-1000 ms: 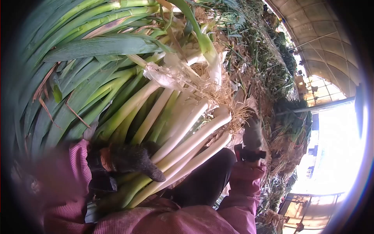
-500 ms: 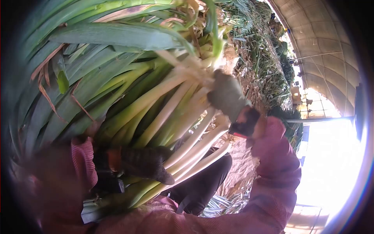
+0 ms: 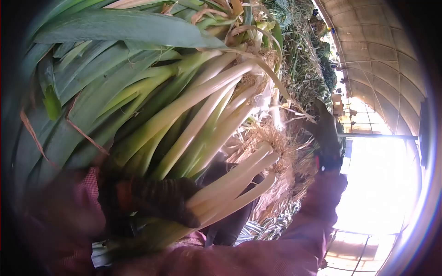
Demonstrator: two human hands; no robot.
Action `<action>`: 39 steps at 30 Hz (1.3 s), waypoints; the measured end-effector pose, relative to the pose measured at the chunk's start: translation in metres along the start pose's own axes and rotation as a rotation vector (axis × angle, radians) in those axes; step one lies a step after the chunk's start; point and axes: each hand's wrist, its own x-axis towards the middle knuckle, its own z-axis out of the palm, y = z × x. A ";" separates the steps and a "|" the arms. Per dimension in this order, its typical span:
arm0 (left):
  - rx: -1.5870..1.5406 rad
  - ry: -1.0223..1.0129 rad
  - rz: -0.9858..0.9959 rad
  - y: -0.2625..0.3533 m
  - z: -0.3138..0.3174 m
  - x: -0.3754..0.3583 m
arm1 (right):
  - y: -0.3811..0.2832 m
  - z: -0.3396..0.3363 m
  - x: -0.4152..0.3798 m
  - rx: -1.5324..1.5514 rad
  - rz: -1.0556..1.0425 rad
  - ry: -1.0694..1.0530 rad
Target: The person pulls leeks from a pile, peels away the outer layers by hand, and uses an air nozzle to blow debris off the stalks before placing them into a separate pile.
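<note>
In the head view, my left hand (image 3: 168, 200), in a dark glove, is closed around the pale stalks of several leeks (image 3: 230, 188). Their root ends point to the right, and the lower leaves fade into blur and shadow. My right hand (image 3: 326, 135), gloved as well, is out to the right of the roots. A thin, dry leaf strip (image 3: 278, 85) runs from the upper leeks to its fingertips, which look closed on it. A large heap of leeks (image 3: 152, 110) with long green leaves fills the upper left.
Loose roots (image 3: 276, 142) and dry trimmings lie around the stalk ends. Beyond is a long bank of cut leaves (image 3: 301, 50). An arched tunnel cover (image 3: 377, 55) curves at the right, beside a very bright opening (image 3: 377, 184).
My right hand has moved from the white stalks outward to the right, and a dry strip now stretches toward it. My left hand keeps its hold, and the view has shifted slightly.
</note>
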 end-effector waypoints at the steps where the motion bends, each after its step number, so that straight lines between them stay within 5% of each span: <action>1: -0.018 -0.003 -0.008 0.002 0.001 -0.001 | -0.037 0.010 -0.037 0.277 0.115 0.058; 5: -0.110 0.018 -0.066 0.016 -0.008 -0.007 | -0.052 0.036 -0.118 -0.082 -0.761 0.103; 9: 0.120 0.189 0.055 -0.016 0.009 -0.006 | -0.078 0.113 -0.151 -0.344 -1.183 0.198; 12: -0.053 0.190 0.205 0.006 0.006 -0.008 | -0.078 0.123 -0.144 -0.378 -1.260 0.385; 14: 0.625 0.066 -0.111 0.014 0.006 -0.010 | -0.068 0.130 -0.154 -0.451 -1.168 0.460; 16: 0.462 0.059 -0.102 0.020 0.011 -0.006 | -0.036 0.109 -0.155 -0.612 -1.096 0.506; 21: -0.290 -0.019 -0.157 0.032 0.027 0.012 | 0.141 -0.024 -0.208 -1.042 -0.627 0.583; 24: -0.533 -0.090 -0.189 0.034 0.030 0.021 | 0.264 -0.098 -0.330 -0.767 -0.154 0.670; 26: -0.640 -0.125 -0.208 0.034 0.026 0.027 | 0.339 -0.097 -0.433 -1.012 0.325 0.629; 28: -0.701 -0.129 -0.232 0.028 0.026 0.029 | 0.374 -0.046 -0.542 -0.694 0.828 0.614; 29: -0.725 -0.115 -0.241 0.021 0.022 0.027 | 0.408 0.002 -0.607 -0.813 1.020 0.388; 30: -0.730 -0.082 -0.245 0.011 0.016 0.025 | 0.426 0.064 -0.672 -0.864 0.837 0.399; 31: -0.734 -0.049 -0.250 0.000 0.010 0.023 | 0.409 0.129 -0.705 -0.583 1.176 0.275; 32: -0.782 -0.108 -0.277 0.002 0.005 0.024 | 0.358 0.182 -0.695 -0.633 1.325 0.219; 34: -0.791 -0.138 -0.269 0.008 0.008 0.025 | 0.331 0.299 -0.703 0.106 1.620 0.305; 36: -0.786 -0.161 -0.204 0.009 0.017 0.029 | 0.314 0.400 -0.669 0.754 1.702 0.512; 39: -0.771 -0.101 -0.227 0.007 0.019 0.028 | 0.364 0.495 -0.615 1.183 1.741 0.390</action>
